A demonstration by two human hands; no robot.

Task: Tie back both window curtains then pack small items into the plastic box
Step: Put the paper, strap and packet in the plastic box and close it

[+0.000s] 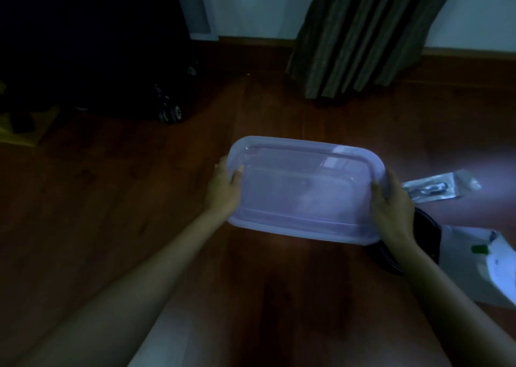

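A translucent plastic box (304, 188) with its lid on is in the middle of the view, over the dark wooden floor. My left hand (224, 189) grips its left end, thumb on top of the lid. My right hand (391, 202) grips its right end, thumb on the lid. A dark striped curtain (360, 34) hangs down to the floor at the back right. A small clear packet (438, 189) with a dark item inside lies on the floor just right of the box.
A white paper bag (480, 266) lies at the right edge, partly over a round black object (418, 235). A dark suitcase on wheels (170, 112) stands at the back left. A white wall with a wooden skirting board (257, 41) runs along the back.
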